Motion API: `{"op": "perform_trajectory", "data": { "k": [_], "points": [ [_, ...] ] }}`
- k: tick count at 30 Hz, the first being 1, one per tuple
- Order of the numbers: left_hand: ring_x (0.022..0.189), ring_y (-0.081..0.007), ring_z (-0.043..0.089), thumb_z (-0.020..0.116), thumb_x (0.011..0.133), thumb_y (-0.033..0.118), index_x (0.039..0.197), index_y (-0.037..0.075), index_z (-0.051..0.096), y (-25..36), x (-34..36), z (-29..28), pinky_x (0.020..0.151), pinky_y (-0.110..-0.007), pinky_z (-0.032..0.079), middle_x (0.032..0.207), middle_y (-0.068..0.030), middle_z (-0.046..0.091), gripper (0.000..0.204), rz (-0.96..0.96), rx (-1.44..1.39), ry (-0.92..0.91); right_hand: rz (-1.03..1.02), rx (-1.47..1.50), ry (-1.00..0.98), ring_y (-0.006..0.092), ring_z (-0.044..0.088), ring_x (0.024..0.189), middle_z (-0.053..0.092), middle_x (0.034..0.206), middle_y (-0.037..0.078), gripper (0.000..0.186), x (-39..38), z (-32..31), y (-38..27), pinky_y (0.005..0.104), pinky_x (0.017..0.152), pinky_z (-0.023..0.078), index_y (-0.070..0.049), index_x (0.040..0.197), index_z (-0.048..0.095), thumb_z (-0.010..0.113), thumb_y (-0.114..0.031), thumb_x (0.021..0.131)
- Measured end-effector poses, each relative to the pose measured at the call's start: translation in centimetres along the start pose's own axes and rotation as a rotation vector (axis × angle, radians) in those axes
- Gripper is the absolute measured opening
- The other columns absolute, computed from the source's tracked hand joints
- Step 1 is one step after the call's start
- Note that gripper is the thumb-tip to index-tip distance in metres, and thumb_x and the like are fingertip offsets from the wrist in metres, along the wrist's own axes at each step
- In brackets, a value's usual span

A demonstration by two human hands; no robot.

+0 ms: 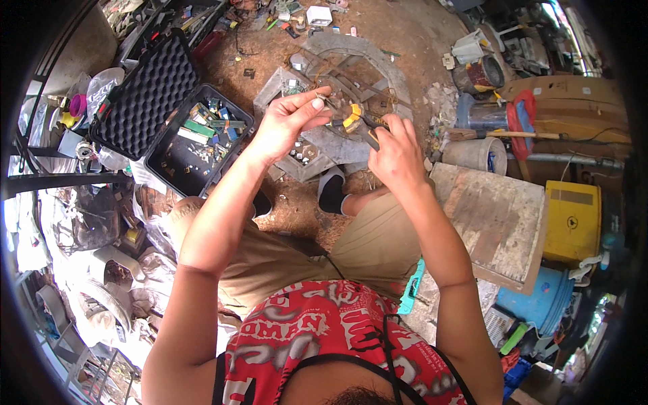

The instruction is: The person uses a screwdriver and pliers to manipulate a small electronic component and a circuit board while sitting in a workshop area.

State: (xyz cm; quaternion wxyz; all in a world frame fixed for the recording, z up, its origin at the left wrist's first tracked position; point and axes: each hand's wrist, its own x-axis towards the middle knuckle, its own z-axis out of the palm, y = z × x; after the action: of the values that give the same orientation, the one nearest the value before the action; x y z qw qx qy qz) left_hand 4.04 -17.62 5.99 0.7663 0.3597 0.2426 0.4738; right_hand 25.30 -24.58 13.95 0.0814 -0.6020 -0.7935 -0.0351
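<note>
My right hand (397, 154) is closed around the handles of a pair of yellow and black pliers (352, 118), whose jaws point left toward my other hand. Thumb and fingertips of my left hand (285, 127) pinch something small and thin near the plier jaws. Its kind is too small to make out, and I cannot tell whether the jaws touch it. Beneath both hands, on the floor, lies a grey ring-shaped frame (391, 77) with crossing bars. Next to it a pale angular tray (270, 88) contains several small chips or scraps.
An open black case (152, 165) with a foam-lined lid (145, 94) lies at left, with circuit boards and small parts inside. To my right are a worn wooden board (496, 216), a yellow box (572, 219), a blue bucket (536, 300) and a brush (533, 135). Plastic bags crowd the left.
</note>
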Motion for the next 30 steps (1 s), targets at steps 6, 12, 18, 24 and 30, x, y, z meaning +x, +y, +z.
{"op": "perform_trajectory", "data": {
  "k": [6, 12, 18, 24, 30],
  "points": [
    [0.093, -0.0138, 0.067, 0.069, 0.092, 0.026, 0.125, -0.007, 0.059, 0.0, 0.1, 0.7, 0.083, -0.028, 0.055, 0.102, -0.0088, 0.07, 0.048, -0.023, 0.304, 0.143, -0.006, 0.052, 0.03, 0.0356, 0.062, 0.084, 0.063, 0.101, 0.015, 0.018, 0.5, 0.2, -0.4, 0.043, 0.078, 0.052, 0.001, 0.084, 0.066, 0.068, -0.007, 0.069],
    [0.094, -0.0154, 0.068, 0.065, 0.094, 0.022, 0.123, -0.008, 0.06, 0.7, 0.4, -0.7, 0.085, -0.028, 0.055, 0.103, -0.0102, 0.07, 0.042, -0.062, 0.277, -0.002, 0.102, 0.352, -0.218, 0.0357, 0.064, 0.067, 0.066, 0.076, 0.015, 0.008, 1.7, -0.4, 1.1, 0.0431, 0.066, 0.053, -0.001, 0.075, 0.067, 0.066, -0.008, 0.071],
    [0.094, -0.0154, 0.068, 0.057, 0.095, 0.009, 0.122, -0.007, 0.062, 1.2, -0.1, -0.5, 0.087, -0.028, 0.055, 0.105, -0.0097, 0.07, 0.032, -0.096, 0.198, -0.042, 0.27, 0.698, -0.556, 0.0166, 0.06, 0.059, 0.064, 0.064, 0.008, 0.01, 2.7, -1.7, 2.7, 0.033, 0.056, 0.047, 0.0, 0.07, 0.067, 0.058, -0.002, 0.073],
    [0.096, -0.0167, 0.068, 0.059, 0.094, 0.007, 0.121, -0.003, 0.064, 3.0, -0.2, -1.7, 0.087, -0.03, 0.055, 0.104, -0.0098, 0.071, 0.029, -0.187, 0.38, -0.383, 0.3, 0.996, -0.948, 0.0123, 0.058, 0.061, 0.063, 0.069, 0.008, 0.009, 3.4, -2.3, 5.4, 0.0295, 0.054, 0.045, 0.001, 0.069, 0.067, 0.058, -0.001, 0.071],
    [0.089, -0.0124, 0.066, 0.063, 0.095, 0.016, 0.116, -0.002, 0.067, 3.1, -0.2, -1.4, 0.082, -0.027, 0.054, 0.1, -0.0065, 0.071, 0.028, -0.263, 0.312, -0.395, 0.417, 1.591, -1.152, 0.019, 0.056, 0.06, 0.061, 0.073, 0.016, 0.012, 2.0, -1.1, 6.5, 0.0296, 0.052, 0.046, 0.007, 0.071, 0.063, 0.056, 0.002, 0.063]
  ]
}}
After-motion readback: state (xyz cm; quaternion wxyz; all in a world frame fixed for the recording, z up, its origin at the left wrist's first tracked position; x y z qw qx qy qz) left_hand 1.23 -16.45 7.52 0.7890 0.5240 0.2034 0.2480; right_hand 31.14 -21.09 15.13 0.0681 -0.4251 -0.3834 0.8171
